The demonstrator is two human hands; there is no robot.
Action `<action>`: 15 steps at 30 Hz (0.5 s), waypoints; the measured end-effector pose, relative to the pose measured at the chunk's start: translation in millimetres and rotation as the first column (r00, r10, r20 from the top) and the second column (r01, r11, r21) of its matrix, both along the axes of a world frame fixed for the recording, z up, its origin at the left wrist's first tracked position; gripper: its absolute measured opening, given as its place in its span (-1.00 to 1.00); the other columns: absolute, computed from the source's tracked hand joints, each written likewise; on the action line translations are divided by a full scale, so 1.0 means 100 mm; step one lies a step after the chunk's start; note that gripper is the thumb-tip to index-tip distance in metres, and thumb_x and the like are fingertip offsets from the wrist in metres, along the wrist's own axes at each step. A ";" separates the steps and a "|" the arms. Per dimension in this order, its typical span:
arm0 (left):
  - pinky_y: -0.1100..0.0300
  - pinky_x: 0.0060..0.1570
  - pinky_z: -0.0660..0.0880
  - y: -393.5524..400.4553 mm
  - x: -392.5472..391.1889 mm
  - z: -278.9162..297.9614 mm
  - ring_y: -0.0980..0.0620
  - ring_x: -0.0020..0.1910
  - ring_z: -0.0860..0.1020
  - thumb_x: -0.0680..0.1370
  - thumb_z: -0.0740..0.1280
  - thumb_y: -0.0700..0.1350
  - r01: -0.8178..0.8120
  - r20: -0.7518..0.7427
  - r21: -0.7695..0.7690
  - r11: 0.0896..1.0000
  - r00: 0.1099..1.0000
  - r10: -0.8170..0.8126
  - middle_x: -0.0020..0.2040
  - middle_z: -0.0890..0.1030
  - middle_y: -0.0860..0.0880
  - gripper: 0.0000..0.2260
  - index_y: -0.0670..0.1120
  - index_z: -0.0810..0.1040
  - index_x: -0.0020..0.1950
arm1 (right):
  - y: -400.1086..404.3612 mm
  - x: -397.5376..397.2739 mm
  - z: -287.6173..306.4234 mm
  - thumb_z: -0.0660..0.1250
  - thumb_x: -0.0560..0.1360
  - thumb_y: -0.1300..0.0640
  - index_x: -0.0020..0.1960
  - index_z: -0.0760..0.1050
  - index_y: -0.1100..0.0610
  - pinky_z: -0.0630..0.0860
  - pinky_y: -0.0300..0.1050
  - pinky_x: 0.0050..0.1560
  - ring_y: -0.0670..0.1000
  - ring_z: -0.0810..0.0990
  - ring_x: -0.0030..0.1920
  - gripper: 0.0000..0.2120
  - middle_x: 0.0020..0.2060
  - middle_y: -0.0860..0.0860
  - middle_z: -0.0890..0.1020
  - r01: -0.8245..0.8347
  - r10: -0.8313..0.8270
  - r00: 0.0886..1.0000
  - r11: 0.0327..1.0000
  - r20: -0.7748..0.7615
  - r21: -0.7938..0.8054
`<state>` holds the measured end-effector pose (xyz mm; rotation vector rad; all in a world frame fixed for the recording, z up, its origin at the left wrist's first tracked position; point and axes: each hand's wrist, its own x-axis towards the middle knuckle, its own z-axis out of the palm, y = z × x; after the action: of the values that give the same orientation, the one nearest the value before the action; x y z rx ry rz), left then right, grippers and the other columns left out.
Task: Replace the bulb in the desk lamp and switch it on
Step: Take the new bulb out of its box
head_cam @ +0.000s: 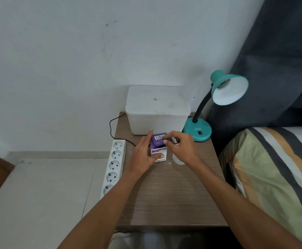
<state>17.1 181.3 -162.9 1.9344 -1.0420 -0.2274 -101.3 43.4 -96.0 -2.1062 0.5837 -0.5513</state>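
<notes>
Fingers (162,156) of left hand (143,155) spread, thumb pressed on front of small purple-and-white bulb box (158,150), index raised along box's left side. Right hand (181,149) curled around bulb (175,141), metal screw base poking out by the knuckles, white globe partly visible below the palm; fingertips (164,140) pinching the box's open purple flap. Box standing at centre of frame on wooden table (164,194), just in front of white plastic container (157,108). Teal desk lamp (200,130) right of centre, shade (230,90) tilted, socket bare. White power strip (113,164) along table's left edge. Striped bed (276,177) at lower right.
</notes>
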 end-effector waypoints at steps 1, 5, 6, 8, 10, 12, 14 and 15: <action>0.39 0.19 0.45 0.00 0.00 0.00 0.08 0.24 0.53 0.40 0.62 -0.03 -0.001 0.003 0.001 1.000 1.000 0.001 0.36 0.51 -0.07 -0.07 0.01 0.16 0.63 | 0.01 0.00 -0.03 0.49 0.47 0.14 0.00 0.68 0.08 0.62 -0.10 -0.05 -0.08 0.65 -0.10 -0.88 -0.11 -0.03 0.70 0.003 -0.004 1.000 0.998 -0.015 -0.061; 0.59 0.06 0.39 0.00 -0.03 0.01 0.14 0.20 0.51 0.42 0.60 -0.04 0.016 0.001 0.011 1.000 1.000 -0.016 0.36 0.49 -0.06 -0.11 0.00 0.18 0.63 | 0.06 -0.03 -0.17 0.50 0.46 0.10 0.04 0.69 0.04 0.60 0.01 -0.03 -0.05 0.62 -0.08 -0.84 -0.09 0.00 0.68 0.048 -0.054 0.998 0.975 -0.023 -0.216; 0.59 0.06 0.39 0.00 -0.03 0.01 0.15 0.20 0.51 0.43 0.60 -0.04 0.019 0.004 0.010 1.000 1.000 -0.019 0.36 0.49 -0.06 -0.12 0.00 0.19 0.63 | 0.07 -0.03 -0.20 0.50 0.46 0.09 0.04 0.68 0.03 0.60 0.02 -0.05 -0.05 0.62 -0.08 -0.84 -0.09 0.00 0.68 0.059 -0.062 0.998 0.971 -0.007 -0.231; 0.58 0.08 0.39 -0.01 -0.03 0.01 0.19 0.19 0.49 0.42 0.60 -0.04 0.015 0.006 0.008 1.000 1.000 -0.015 0.35 0.49 -0.03 -0.12 0.00 0.20 0.62 | 0.09 -0.04 -0.23 0.48 0.47 0.09 0.04 0.68 0.02 0.61 0.03 -0.10 -0.06 0.63 -0.08 -0.84 -0.07 -0.03 0.67 0.085 -0.082 0.996 0.965 0.023 -0.248; 0.48 0.14 0.44 -0.01 -0.02 0.01 0.19 0.19 0.49 0.42 0.60 -0.03 0.016 0.019 0.006 1.000 1.000 -0.016 0.34 0.49 -0.01 -0.14 0.01 0.22 0.62 | 0.12 -0.04 -0.26 0.47 0.47 0.10 0.04 0.68 0.02 0.61 0.03 -0.15 -0.07 0.63 -0.09 -0.85 -0.06 -0.04 0.67 0.112 -0.102 0.994 0.955 0.050 -0.274; 0.26 0.18 0.54 0.00 -0.01 0.00 0.13 0.21 0.52 0.42 0.61 -0.02 0.024 0.035 -0.002 1.000 0.999 -0.024 0.34 0.49 -0.01 -0.15 0.00 0.24 0.61 | 0.16 -0.04 -0.28 0.48 0.47 0.09 0.04 0.68 0.02 0.61 0.04 -0.21 -0.06 0.62 -0.12 -0.85 -0.07 -0.04 0.64 0.127 -0.114 0.992 0.946 0.060 -0.300; 0.16 0.18 0.57 0.00 0.00 -0.02 0.07 0.22 0.53 0.41 0.61 0.00 0.024 0.049 -0.002 1.000 0.999 -0.024 0.34 0.49 -0.03 -0.15 -0.01 0.26 0.60 | 0.21 -0.04 -0.29 0.50 0.45 0.06 0.03 0.69 0.01 0.61 0.02 -0.23 -0.05 0.61 -0.15 -0.84 -0.09 -0.04 0.62 0.147 -0.136 0.989 0.943 0.057 -0.299; 0.15 0.17 0.58 -0.01 0.01 -0.02 0.06 0.21 0.54 0.41 0.61 0.00 0.025 0.059 0.001 1.000 0.998 -0.025 0.34 0.49 -0.03 -0.15 -0.02 0.27 0.59 | 0.22 -0.05 -0.30 0.51 0.45 0.04 0.03 0.69 0.01 0.60 0.01 -0.23 -0.05 0.60 -0.16 -0.83 -0.11 -0.04 0.61 0.155 -0.146 0.988 0.944 0.051 -0.290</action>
<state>17.9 180.7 -165.3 1.9391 -1.1050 -0.1854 -105.9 65.4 -125.5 -2.3398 0.6845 -0.7956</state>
